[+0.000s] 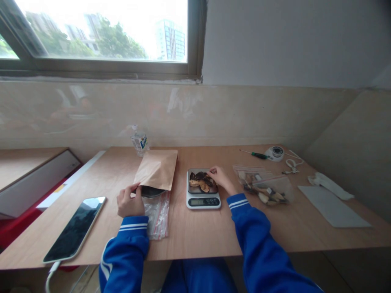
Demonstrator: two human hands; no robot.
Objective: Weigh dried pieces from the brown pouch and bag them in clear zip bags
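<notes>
A small digital scale (203, 207) sits mid-table, with several dried brown and dark slices (201, 182) on its metal plate. My right hand (220, 177) reaches in from the right, its fingertips closed on the dark slices at the pile's right edge; exactly which piece they grip is hidden. To the left, my left hand (130, 200) pinches the open lower edge of a brown paper bag (159, 167). Something dark and rounded (151, 191) shows at the bag's mouth. Beneath it lie clear zip bags (159, 215).
Zip bags holding dried slices (270, 191) lie right of the scale. Behind them are a green screwdriver (259, 155) and a white camera (275, 153) with its cable. A white sheet (332, 207) lies far right, a phone (76, 228) front left, a plastic bottle (139, 141) at the back.
</notes>
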